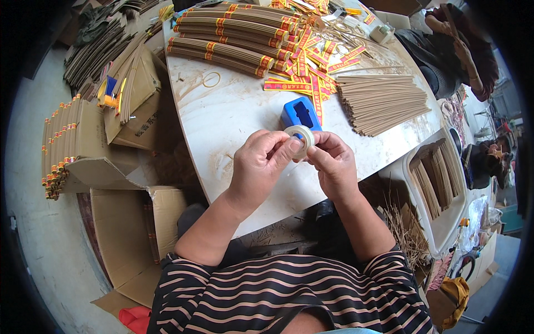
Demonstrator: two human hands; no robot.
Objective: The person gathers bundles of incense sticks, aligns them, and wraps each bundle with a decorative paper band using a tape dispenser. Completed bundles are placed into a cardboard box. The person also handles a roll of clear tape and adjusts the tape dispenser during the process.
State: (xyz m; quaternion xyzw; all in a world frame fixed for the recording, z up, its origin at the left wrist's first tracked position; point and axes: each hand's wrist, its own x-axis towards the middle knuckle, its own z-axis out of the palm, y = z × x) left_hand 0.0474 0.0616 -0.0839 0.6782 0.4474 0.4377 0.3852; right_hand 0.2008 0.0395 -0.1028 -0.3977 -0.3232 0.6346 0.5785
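Note:
Between my two hands, over the near part of the white table [222, 153], is a roll of clear tape [302, 136] with a pale ring and some blue at its centre. My left hand [262, 158] grips its left side with thumb and fingers. My right hand [334, 161] pinches the right edge, thumb pressed to the rim. Just beyond the roll sits a blue tape dispenser [301, 113] with an open hollow on top. Red and yellow paper bands [300, 83] lie scattered behind it. To the right spreads a heap of loose brown incense sticks [384, 103].
Banded incense bundles [233, 39] are stacked at the table's far left. More bundles [58, 142] stand by cardboard boxes [122, 234] at left. A white bin [439, 183] of sticks is at right. A rubber band [211, 79] lies on the table. Another person [461, 53] is at far right.

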